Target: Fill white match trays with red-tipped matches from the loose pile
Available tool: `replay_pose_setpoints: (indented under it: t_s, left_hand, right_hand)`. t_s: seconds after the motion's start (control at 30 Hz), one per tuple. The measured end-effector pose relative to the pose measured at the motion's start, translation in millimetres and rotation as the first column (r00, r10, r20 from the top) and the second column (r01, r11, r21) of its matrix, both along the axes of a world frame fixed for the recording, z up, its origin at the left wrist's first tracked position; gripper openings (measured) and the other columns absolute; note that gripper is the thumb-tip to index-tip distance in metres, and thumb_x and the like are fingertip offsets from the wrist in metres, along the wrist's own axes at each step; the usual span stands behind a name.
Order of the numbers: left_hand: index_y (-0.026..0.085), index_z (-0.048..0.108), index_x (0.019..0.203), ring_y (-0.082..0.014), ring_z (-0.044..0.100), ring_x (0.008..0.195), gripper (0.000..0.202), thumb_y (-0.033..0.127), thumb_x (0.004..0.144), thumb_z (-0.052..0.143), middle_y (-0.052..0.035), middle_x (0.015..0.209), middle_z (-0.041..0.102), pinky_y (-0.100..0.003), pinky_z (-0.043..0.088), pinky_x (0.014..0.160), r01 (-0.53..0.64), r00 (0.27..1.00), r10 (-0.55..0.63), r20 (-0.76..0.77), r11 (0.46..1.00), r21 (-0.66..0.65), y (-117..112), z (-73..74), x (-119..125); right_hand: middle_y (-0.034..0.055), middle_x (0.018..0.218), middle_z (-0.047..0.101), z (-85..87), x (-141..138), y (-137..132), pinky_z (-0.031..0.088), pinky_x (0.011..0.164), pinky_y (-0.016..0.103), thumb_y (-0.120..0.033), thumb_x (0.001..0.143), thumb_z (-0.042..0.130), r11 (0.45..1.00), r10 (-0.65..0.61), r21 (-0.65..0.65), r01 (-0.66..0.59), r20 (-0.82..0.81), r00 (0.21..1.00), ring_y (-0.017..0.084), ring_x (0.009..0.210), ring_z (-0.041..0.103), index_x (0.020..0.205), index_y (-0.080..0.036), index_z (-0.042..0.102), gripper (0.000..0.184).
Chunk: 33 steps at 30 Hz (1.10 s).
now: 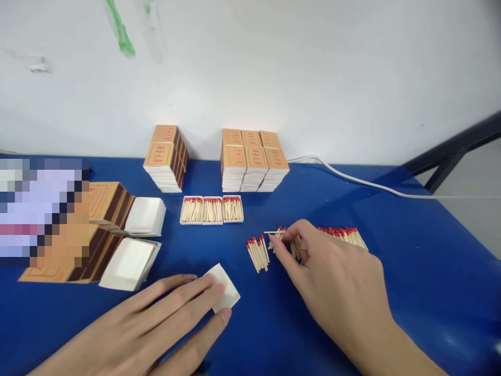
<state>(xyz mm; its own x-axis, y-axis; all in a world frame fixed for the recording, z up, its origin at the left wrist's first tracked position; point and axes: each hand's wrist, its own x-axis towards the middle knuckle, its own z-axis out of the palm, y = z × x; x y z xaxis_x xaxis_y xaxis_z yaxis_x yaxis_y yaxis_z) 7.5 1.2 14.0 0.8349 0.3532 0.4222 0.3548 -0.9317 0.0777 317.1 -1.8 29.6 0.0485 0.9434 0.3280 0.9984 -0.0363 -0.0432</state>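
Note:
My left hand (176, 310) lies low over the table, its fingertips and thumb on a small white matchbox tray (229, 295), whose inside I cannot make out. My right hand (332, 271) is closed, thumb and finger pinched on a match; the bare end of a matchstick (273, 232) sticks out to the left. Under and behind that hand lies a row of red-headed matches (348, 235), partly hidden. Just left of it is a small loose group of matches (258, 253). Three white trays filled with matches (212, 210) stand side by side farther back.
Stacked orange matchboxes (254, 159) and a second stack (166, 156) stand near the wall. At left are more orange boxes (104, 203) and white tray stacks (144, 215), partly behind a pixelated patch. A white cable (352, 180) crosses the blue table (422, 292).

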Motion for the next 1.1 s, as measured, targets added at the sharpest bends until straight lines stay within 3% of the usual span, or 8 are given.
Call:
replay_pose_setpoints:
  t_s: [0.13,0.33,0.43,0.6,0.83,1.0,1.1]
  left_hand:
    - [0.016,0.066,0.165,-0.0283,0.052,0.166,0.051,0.02,0.115,0.058,-0.0086,0.175,0.063,-0.046,0.025,0.148,0.01,0.999,-0.01,-0.032,1.0,0.008,-1,0.1,-1]
    - [0.014,0.068,0.163,-0.0307,0.049,0.168,0.049,0.026,0.116,0.061,-0.0112,0.177,0.06,-0.048,0.022,0.148,0.025,0.998,-0.023,-0.051,0.999,0.024,0,1.4,-2]
    - [0.014,0.069,0.162,-0.0301,0.049,0.168,0.048,0.026,0.117,0.061,-0.0103,0.177,0.061,-0.048,0.021,0.149,0.027,0.998,-0.025,-0.05,0.999,0.025,2,1.5,-2]
    - [0.014,0.07,0.16,-0.0297,0.05,0.167,0.046,0.026,0.118,0.058,-0.0098,0.175,0.062,-0.048,0.022,0.149,0.026,0.999,-0.026,-0.029,1.0,0.013,-1,-0.3,-3]
    - [0.019,0.073,0.157,-0.026,0.051,0.166,0.042,0.029,0.121,0.054,-0.0054,0.169,0.068,-0.044,0.021,0.15,-0.018,0.999,0.018,-0.029,1.0,0.008,-1,1.3,1]
    - [0.014,0.069,0.162,-0.0308,0.048,0.167,0.046,0.024,0.119,0.055,-0.0103,0.175,0.062,-0.048,0.02,0.149,0.03,0.998,-0.028,-0.056,0.999,0.022,2,0.6,-1]
    - [0.015,0.071,0.16,-0.0294,0.049,0.166,0.044,0.028,0.121,0.054,-0.0087,0.172,0.065,-0.047,0.02,0.149,0.025,0.999,-0.025,-0.044,1.0,0.01,1,1.3,0]
  right_hand:
    - [-0.006,0.053,0.065,1.8,5,-1,0.027,0.047,0.032,-0.046,0.109,0.069,1.0,0.006,-0.012,-0.006,0.0,1.0,0.026,0.045,0.067,0.093,-0.03,0.074,0.023]
    - [-0.0071,0.051,0.062,4.5,8,-3,0.025,0.045,0.031,-0.041,0.107,0.069,1.0,0.014,0.002,-0.014,0.048,0.999,0.028,0.039,0.062,0.085,-0.031,0.068,0.024]
    - [-0.0075,0.05,0.059,4.8,6,-2,0.026,0.044,0.03,-0.043,0.109,0.067,0.999,0.022,0.04,-0.024,0.047,0.999,0.026,0.038,0.062,0.091,-0.03,0.069,0.022]
    - [-0.0068,0.066,0.071,3.5,2,2,0.033,0.046,0.03,-0.03,0.116,0.055,0.978,0.186,0.091,-0.186,0.006,0.982,0.017,0.044,0.064,0.111,-0.026,0.075,0.021]
    - [-0.0035,0.075,0.078,-0.6,7,4,0.037,0.051,0.035,-0.021,0.117,0.054,0.954,0.273,0.106,-0.281,0.081,0.959,0.018,0.053,0.072,0.106,-0.022,0.077,0.026]
    - [-0.0052,0.069,0.074,8.1,10,5,0.037,0.051,0.033,-0.018,0.115,0.052,0.937,0.318,0.125,-0.326,0.086,0.944,0.016,0.05,0.067,0.106,-0.022,0.076,0.026]
    - [-0.0054,0.07,0.073,13.8,12,5,0.038,0.053,0.032,-0.015,0.114,0.052,0.926,0.359,0.109,-0.362,0.051,0.932,0.015,0.052,0.066,0.102,-0.023,0.075,0.027]
